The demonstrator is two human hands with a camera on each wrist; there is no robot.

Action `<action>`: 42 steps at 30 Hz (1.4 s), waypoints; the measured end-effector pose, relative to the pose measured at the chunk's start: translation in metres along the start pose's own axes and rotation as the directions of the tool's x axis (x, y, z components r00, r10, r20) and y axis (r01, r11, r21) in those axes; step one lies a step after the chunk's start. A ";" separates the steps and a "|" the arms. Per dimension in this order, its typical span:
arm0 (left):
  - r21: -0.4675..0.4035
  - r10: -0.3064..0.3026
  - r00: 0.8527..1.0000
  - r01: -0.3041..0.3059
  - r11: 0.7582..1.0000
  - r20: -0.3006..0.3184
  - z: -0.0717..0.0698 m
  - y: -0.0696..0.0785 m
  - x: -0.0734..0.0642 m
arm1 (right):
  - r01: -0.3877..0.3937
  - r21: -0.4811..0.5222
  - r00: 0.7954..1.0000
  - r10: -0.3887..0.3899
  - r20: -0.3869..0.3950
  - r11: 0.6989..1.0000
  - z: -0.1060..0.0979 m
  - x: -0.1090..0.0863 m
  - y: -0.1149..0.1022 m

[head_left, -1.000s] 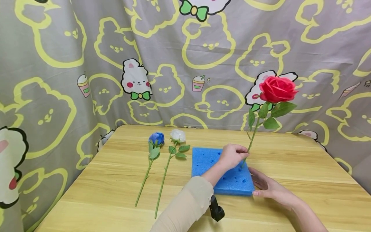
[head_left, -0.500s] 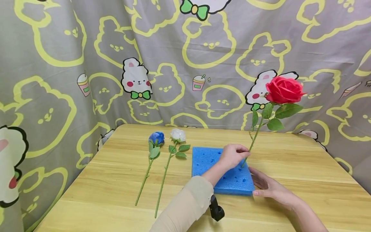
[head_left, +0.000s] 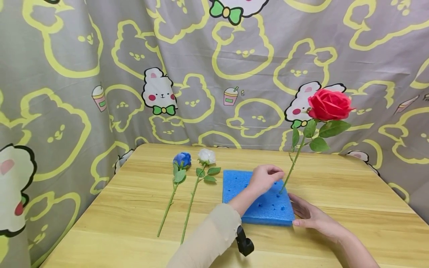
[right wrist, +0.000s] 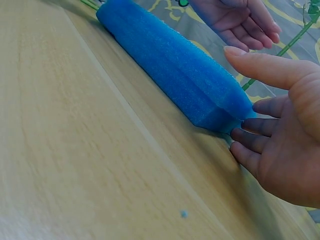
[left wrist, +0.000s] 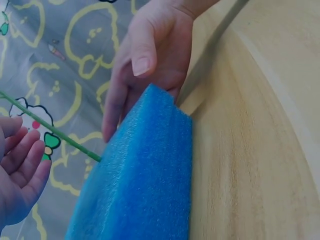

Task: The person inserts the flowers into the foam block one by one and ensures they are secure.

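A red rose (head_left: 330, 105) stands tilted to the right, its stem (left wrist: 55, 131) stuck into a blue foam block (head_left: 268, 210) with several holes. My left hand (head_left: 266, 179) hovers over the block just left of the stem. Its fingers are loosely bent, and a gap shows between them and the stem. At the block's right side is my right hand (head_left: 313, 219). In the right wrist view, the fingertips (right wrist: 245, 127) of that hand touch the block's end, with the thumb held apart above it.
A blue rose (head_left: 182, 160) and a white rose (head_left: 206, 156) lie on the wooden table (head_left: 124, 208), left of the block. A black camera mount (head_left: 244, 243) hangs under the left wrist. Behind the table hangs a patterned curtain (head_left: 201, 48).
The red rose has leaned further right and now stands by itself. My left hand has let go of its stem and drawn slightly left. The right hand has stayed at the block.
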State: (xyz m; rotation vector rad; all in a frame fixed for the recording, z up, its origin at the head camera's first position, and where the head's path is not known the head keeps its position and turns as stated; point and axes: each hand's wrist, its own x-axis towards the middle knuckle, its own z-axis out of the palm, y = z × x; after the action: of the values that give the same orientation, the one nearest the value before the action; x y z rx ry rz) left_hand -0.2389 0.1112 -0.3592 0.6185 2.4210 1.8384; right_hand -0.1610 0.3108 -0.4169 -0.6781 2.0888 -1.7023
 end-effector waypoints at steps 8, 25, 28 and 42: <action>-0.080 -0.018 0.999 0.014 0.997 -0.041 -0.026 -0.002 -0.005 | -0.011 -0.010 1.000 0.010 -0.012 1.000 -0.001 0.001 -0.001; -0.034 -0.030 0.987 0.025 0.999 -0.157 -0.106 -0.012 -0.031 | 0.014 -0.013 1.000 -0.014 -0.006 1.000 0.000 0.001 0.000; -0.033 -0.045 0.984 0.039 0.999 -0.172 -0.123 -0.017 -0.038 | 0.015 -0.008 1.000 -0.015 -0.005 1.000 0.000 0.001 0.000; -0.089 -0.157 0.957 0.139 0.986 -0.245 -0.176 -0.024 -0.073 | 0.005 0.010 1.000 -0.005 -0.007 1.000 0.000 0.001 0.002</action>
State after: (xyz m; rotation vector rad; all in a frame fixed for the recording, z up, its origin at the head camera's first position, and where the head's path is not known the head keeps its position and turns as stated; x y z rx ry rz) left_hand -0.2256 -0.0794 -0.3447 0.2021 2.4558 2.0373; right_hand -0.1618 0.3105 -0.4187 -0.6757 2.0837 -1.7192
